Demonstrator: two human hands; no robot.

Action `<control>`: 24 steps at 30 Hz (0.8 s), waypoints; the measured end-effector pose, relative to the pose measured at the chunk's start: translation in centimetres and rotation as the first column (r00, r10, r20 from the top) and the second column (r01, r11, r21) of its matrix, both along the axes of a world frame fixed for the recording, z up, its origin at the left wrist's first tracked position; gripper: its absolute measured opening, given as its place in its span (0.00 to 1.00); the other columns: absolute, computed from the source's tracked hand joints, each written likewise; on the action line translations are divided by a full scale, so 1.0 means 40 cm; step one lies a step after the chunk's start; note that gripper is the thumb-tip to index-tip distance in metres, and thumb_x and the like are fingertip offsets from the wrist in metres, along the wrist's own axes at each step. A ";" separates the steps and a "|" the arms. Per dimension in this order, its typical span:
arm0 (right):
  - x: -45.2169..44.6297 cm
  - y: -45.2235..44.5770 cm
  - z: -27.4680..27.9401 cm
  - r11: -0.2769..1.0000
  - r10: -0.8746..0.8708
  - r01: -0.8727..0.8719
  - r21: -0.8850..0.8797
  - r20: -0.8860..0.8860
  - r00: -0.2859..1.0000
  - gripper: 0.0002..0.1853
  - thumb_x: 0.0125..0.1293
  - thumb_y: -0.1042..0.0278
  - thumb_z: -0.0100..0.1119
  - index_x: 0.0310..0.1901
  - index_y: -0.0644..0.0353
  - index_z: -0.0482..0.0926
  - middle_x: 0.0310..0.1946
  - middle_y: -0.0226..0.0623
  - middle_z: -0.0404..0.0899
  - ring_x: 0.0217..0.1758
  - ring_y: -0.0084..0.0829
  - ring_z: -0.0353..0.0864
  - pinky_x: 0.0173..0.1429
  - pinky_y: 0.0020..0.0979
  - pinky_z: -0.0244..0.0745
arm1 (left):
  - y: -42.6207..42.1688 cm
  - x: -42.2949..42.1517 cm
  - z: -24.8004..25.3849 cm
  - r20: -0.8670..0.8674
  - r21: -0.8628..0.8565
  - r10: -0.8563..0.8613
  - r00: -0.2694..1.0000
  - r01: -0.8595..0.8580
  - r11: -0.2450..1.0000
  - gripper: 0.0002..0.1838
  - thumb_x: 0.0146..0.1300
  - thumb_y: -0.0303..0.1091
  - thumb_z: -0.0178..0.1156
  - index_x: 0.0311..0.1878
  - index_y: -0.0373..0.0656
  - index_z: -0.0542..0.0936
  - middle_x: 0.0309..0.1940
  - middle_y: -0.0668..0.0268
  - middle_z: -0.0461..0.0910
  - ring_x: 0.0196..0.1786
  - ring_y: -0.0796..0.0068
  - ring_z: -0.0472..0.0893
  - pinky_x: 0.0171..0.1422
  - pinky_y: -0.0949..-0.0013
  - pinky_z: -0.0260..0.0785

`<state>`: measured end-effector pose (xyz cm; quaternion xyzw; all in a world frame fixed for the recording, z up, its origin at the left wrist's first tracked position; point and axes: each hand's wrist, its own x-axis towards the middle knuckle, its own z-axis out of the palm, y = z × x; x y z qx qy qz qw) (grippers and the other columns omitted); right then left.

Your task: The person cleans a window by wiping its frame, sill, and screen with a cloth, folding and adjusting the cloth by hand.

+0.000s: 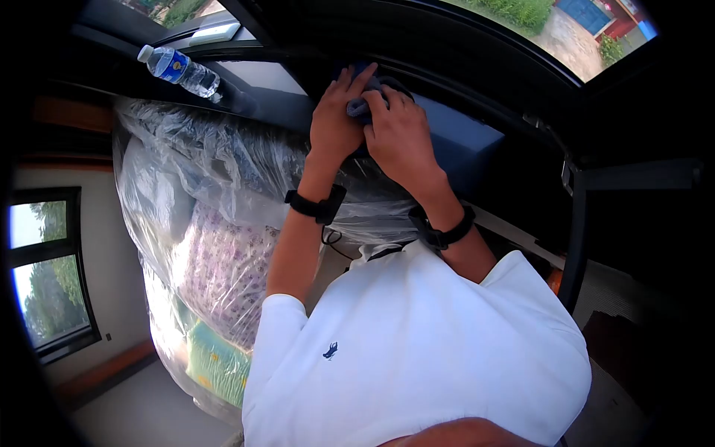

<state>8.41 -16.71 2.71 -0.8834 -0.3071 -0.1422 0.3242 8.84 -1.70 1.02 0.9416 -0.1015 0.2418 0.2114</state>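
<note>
Both hands are close together on a dark ledge (462, 138) below the window. A bunched dark grey-blue cloth (358, 109) lies between them. My left hand (339, 112) rests against the cloth's left side, with its fingers stretched forward and apart. Curled over the cloth from the right, my right hand (398, 130) has its fingertips pressed on it. Part of the cloth is hidden under the fingers. A black band is strapped round each wrist.
A water bottle (186, 72) lies on the sill to the left, near a white flat object (215, 34). Clear plastic sheeting (223, 156) covers patterned bedding (227, 261) at the left. A dark metal frame (577, 231) stands at the right.
</note>
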 end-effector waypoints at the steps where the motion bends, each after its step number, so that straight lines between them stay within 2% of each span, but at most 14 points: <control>1: -0.012 -0.019 0.011 1.000 0.019 -0.019 -0.015 -0.016 1.000 0.21 0.59 0.73 0.58 0.55 0.59 0.73 0.57 0.52 0.73 0.62 0.51 0.73 0.66 0.48 0.67 | -0.008 -0.002 0.005 -0.001 0.039 -0.035 0.999 0.035 0.999 0.31 0.58 0.32 0.59 0.67 0.43 0.70 0.64 0.42 0.71 0.65 0.43 0.71 0.72 0.55 0.62; 4: -0.040 -0.096 0.041 0.999 -0.031 0.028 -0.021 -0.139 0.990 0.21 0.59 0.75 0.59 0.55 0.59 0.72 0.56 0.52 0.74 0.63 0.50 0.72 0.64 0.46 0.71 | -0.057 -0.006 0.006 -0.032 0.096 -0.054 0.998 0.057 0.994 0.28 0.59 0.36 0.58 0.64 0.39 0.71 0.65 0.40 0.68 0.69 0.44 0.68 0.74 0.53 0.58; 8: -0.067 -0.210 0.061 0.985 -0.153 0.137 -0.102 -0.175 0.973 0.21 0.60 0.75 0.58 0.56 0.58 0.71 0.56 0.51 0.73 0.64 0.50 0.71 0.63 0.46 0.72 | -0.184 -0.026 0.011 -0.082 0.062 -0.031 0.996 0.037 0.997 0.29 0.58 0.40 0.57 0.62 0.34 0.70 0.67 0.39 0.66 0.71 0.44 0.65 0.77 0.50 0.53; 10: -0.084 -0.276 0.080 0.948 -0.298 0.252 -0.196 -0.257 0.919 0.20 0.62 0.75 0.56 0.57 0.57 0.70 0.57 0.47 0.73 0.64 0.49 0.72 0.63 0.47 0.72 | -0.261 -0.045 0.002 -0.105 0.032 -0.196 0.975 0.201 0.979 0.31 0.58 0.43 0.55 0.61 0.30 0.69 0.67 0.38 0.65 0.72 0.44 0.64 0.78 0.49 0.51; 11: -0.096 -0.307 0.088 0.944 -0.307 0.259 -0.203 -0.257 0.916 0.20 0.62 0.75 0.56 0.57 0.57 0.70 0.57 0.47 0.73 0.64 0.49 0.72 0.63 0.47 0.72 | -0.300 -0.054 0.003 -0.106 0.025 -0.206 0.973 0.209 0.978 0.31 0.58 0.43 0.55 0.61 0.30 0.69 0.67 0.38 0.65 0.72 0.44 0.64 0.78 0.49 0.51; 13: -0.121 -0.363 0.102 0.870 -0.486 0.411 -0.272 -0.342 0.804 0.19 0.63 0.75 0.55 0.56 0.56 0.69 0.56 0.43 0.73 0.63 0.48 0.73 0.61 0.46 0.73 | -0.372 -0.069 0.009 -0.127 -0.126 -0.372 0.919 0.357 0.925 0.30 0.57 0.43 0.55 0.58 0.29 0.70 0.66 0.39 0.67 0.71 0.44 0.64 0.78 0.51 0.51; 14: -0.136 -0.388 0.105 0.870 -0.486 0.411 -0.273 -0.335 0.807 0.19 0.63 0.75 0.55 0.56 0.56 0.69 0.56 0.43 0.73 0.63 0.48 0.73 0.61 0.46 0.73 | -0.397 -0.077 0.014 -0.119 -0.128 -0.370 0.921 0.356 0.926 0.30 0.57 0.43 0.55 0.58 0.29 0.70 0.66 0.39 0.67 0.71 0.44 0.64 0.78 0.51 0.51; 16: -0.166 -0.428 0.108 0.820 -0.567 0.471 -0.325 -0.344 0.748 0.18 0.63 0.75 0.54 0.54 0.57 0.69 0.55 0.42 0.73 0.63 0.47 0.73 0.59 0.46 0.73 | -0.429 -0.086 0.026 -0.190 -0.236 -0.567 0.801 0.523 0.819 0.29 0.59 0.44 0.53 0.58 0.29 0.70 0.65 0.39 0.68 0.72 0.45 0.63 0.79 0.52 0.50; 17: -0.181 -0.434 0.107 0.820 -0.566 0.472 -0.324 -0.337 0.752 0.18 0.63 0.75 0.54 0.54 0.57 0.69 0.55 0.42 0.73 0.63 0.47 0.73 0.59 0.46 0.73 | -0.429 -0.090 0.029 -0.182 -0.234 -0.566 0.804 0.523 0.819 0.29 0.59 0.44 0.53 0.58 0.29 0.70 0.65 0.39 0.68 0.72 0.45 0.63 0.79 0.52 0.50; 19: -0.203 -0.442 0.103 0.798 -0.597 0.497 -0.342 -0.328 0.732 0.17 0.62 0.75 0.54 0.53 0.57 0.69 0.54 0.42 0.73 0.62 0.47 0.73 0.59 0.46 0.73 | -0.431 -0.097 0.029 -0.138 -0.278 -0.653 0.744 0.604 0.747 0.30 0.58 0.45 0.56 0.56 0.29 0.71 0.62 0.41 0.70 0.70 0.45 0.66 0.77 0.53 0.53; 20: -0.204 -0.438 0.103 0.794 -0.605 0.506 -0.338 -0.350 0.715 0.17 0.61 0.74 0.54 0.53 0.57 0.69 0.54 0.42 0.73 0.62 0.46 0.73 0.60 0.47 0.73 | -0.424 -0.099 0.025 -0.120 -0.300 -0.656 0.745 0.603 0.739 0.31 0.55 0.44 0.61 0.56 0.30 0.71 0.57 0.44 0.74 0.62 0.47 0.71 0.71 0.54 0.61; 21: -0.201 -0.435 0.098 0.792 -0.607 0.508 -0.339 -0.344 0.717 0.17 0.61 0.74 0.54 0.53 0.57 0.69 0.54 0.42 0.73 0.62 0.46 0.73 0.60 0.47 0.73 | -0.413 -0.103 0.036 -0.114 -0.300 -0.657 0.745 0.605 0.738 0.31 0.55 0.44 0.61 0.56 0.30 0.71 0.57 0.44 0.74 0.62 0.47 0.71 0.71 0.54 0.61; 23: -0.189 -0.426 0.085 0.806 -0.577 0.492 -0.330 -0.249 0.778 0.18 0.60 0.74 0.55 0.53 0.57 0.70 0.54 0.42 0.73 0.63 0.46 0.72 0.61 0.47 0.72 | -0.373 -0.117 0.067 -0.287 -0.321 -0.656 0.698 0.575 0.752 0.29 0.54 0.44 0.65 0.54 0.33 0.72 0.49 0.50 0.75 0.53 0.51 0.74 0.61 0.55 0.65; 24: -0.176 -0.418 0.085 0.821 -0.557 0.474 -0.317 -0.262 0.789 0.19 0.59 0.73 0.54 0.53 0.57 0.70 0.56 0.43 0.72 0.64 0.47 0.71 0.63 0.47 0.71 | -0.353 -0.123 0.068 -0.285 -0.321 -0.651 0.703 0.570 0.756 0.29 0.54 0.44 0.65 0.54 0.33 0.72 0.49 0.50 0.75 0.53 0.51 0.74 0.61 0.55 0.65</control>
